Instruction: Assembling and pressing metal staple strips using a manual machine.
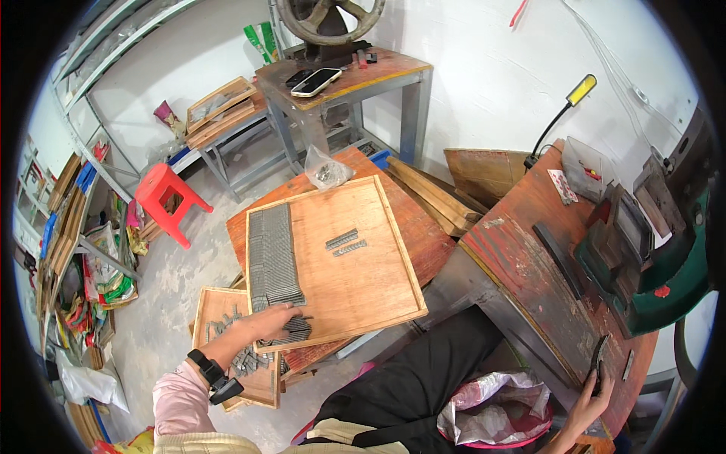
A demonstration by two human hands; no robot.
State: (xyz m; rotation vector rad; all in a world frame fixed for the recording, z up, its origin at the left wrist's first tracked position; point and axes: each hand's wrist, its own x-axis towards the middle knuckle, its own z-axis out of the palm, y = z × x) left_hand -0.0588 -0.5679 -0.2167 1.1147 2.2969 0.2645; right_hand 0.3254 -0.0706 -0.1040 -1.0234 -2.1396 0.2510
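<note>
My left hand [266, 325] is at the near left of a shallow wooden tray [363, 303], its fingers closed around a small bunch of grey ridged metal strips [298, 330]. Just beyond it, many similar strips stand packed in a long block [272, 250] along the tray's left side. Several loose strips [345, 240] lie near the tray's middle. Far to the right, my right hand [594, 401] grips a dark, slender curved piece [599, 356] at the workbench's near end; its exact kind is unclear. A short grey strip [628, 365] lies beside that hand.
A second wooden tray [265, 382] with loose grey pieces sits lower left. The green machine [650, 303] stands on the right workbench [514, 250]. An open sack [495, 408] is by my legs. A red stool [168, 198] and a phone [316, 82] are farther off.
</note>
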